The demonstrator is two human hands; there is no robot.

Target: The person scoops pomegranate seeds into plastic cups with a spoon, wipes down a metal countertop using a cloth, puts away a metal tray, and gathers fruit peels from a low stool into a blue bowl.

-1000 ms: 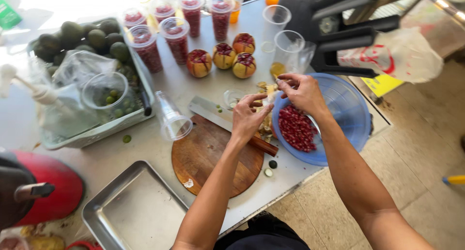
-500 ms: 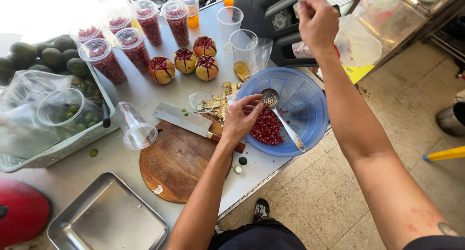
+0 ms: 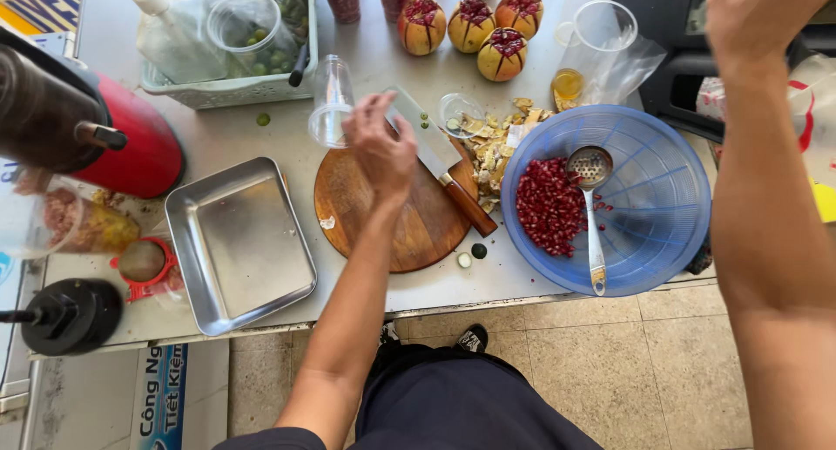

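A: Head view. The left hand [image 3: 380, 149] has come off the blue basket's edge and now hovers over the round wooden cutting board [image 3: 394, 208], near the overturned clear plastic cup [image 3: 331, 110]. Fingers loosely curled, holding nothing.

B: And the right hand [image 3: 759, 19]?

A: Raised, gone up toward the dark machine [image 3: 679, 49] at the top right. Seen from the back; can't tell whether its grip is spread or pinching something.

B: So the seeds are left alone?

A: Looks so. The blue basket [image 3: 653, 232] sits on the bench [image 3: 261, 136] edge, right of the board, a heap of red pomegranate seeds [image 3: 549, 208] on its left side, the slotted ladle [image 3: 592, 206] lying beside them.

B: Anything else near?

A: The knife [image 3: 444, 167] rests across the board, touching it. Rind scraps [image 3: 492, 145] lie between board and basket. Four scored pomegranates [image 3: 475, 25] stand beyond.
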